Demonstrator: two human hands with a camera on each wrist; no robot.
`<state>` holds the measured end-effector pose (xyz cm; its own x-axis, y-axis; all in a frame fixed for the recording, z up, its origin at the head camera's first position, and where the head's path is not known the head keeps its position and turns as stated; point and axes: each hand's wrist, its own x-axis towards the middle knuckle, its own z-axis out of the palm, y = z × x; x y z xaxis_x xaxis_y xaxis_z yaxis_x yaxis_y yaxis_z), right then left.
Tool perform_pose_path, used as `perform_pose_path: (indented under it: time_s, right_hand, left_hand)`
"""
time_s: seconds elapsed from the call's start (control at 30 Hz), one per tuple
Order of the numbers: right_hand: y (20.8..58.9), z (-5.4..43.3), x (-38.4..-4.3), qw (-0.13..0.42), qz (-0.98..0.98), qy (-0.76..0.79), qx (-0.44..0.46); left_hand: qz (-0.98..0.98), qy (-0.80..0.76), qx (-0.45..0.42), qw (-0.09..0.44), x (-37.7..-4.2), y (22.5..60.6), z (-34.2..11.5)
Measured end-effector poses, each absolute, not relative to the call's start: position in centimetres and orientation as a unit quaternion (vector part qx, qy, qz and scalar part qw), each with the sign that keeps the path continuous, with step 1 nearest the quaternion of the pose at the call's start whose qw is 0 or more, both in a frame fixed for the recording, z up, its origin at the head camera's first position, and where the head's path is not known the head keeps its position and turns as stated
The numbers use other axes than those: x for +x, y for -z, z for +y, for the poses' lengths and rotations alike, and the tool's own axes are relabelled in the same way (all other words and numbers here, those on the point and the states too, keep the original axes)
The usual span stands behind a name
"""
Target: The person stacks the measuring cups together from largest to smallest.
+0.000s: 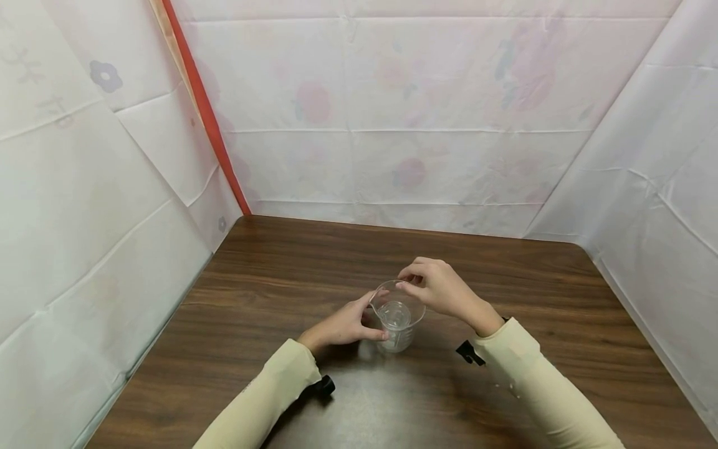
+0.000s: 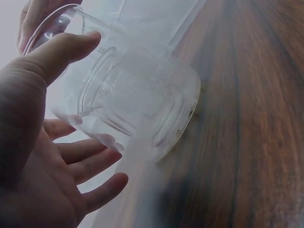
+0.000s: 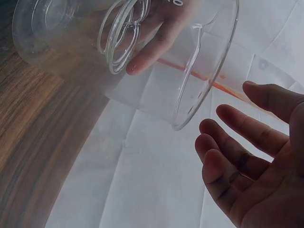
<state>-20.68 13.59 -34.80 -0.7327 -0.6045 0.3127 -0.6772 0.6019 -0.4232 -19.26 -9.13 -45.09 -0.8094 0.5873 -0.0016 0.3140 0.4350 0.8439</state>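
Observation:
A large clear glass beaker (image 1: 416, 317) with a pouring lip stands on the table. Inside it sits a smaller clear glass vessel (image 1: 395, 313), whose rim (image 3: 112, 45) shows through the wall in the right wrist view. My left hand (image 1: 349, 323) holds the large beaker from its left side, thumb across the near wall and fingers around the far side. Over the right part of the beaker's rim is my right hand (image 1: 443, 292), its fingers loosely bent with nothing between them. In the right wrist view those fingers (image 3: 247, 128) are apart from the rim.
The dark wood-grain tabletop (image 1: 269, 268) extends around the beaker. White patterned cloth (image 1: 359, 168) hangs behind it and along both sides, with a red strip (image 1: 207, 112) at the back left corner. Black straps (image 1: 470, 353) hang at the wrists.

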Motion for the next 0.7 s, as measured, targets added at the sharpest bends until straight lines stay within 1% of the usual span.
perform_pose_path:
  time_s: [0.4,0.7]
  right_hand:
    - [34.91,14.12,-21.0,0.061,-0.9,-0.276,0.333]
    - [35.08,14.53,-21.14,0.068,-0.9,-0.291,0.317]
  left_hand:
    - [0.83,-0.467,0.27,0.139,-19.21,45.13,-9.12]
    - [0.836,-0.465,0.268,0.112,-19.16,45.3,-9.19]
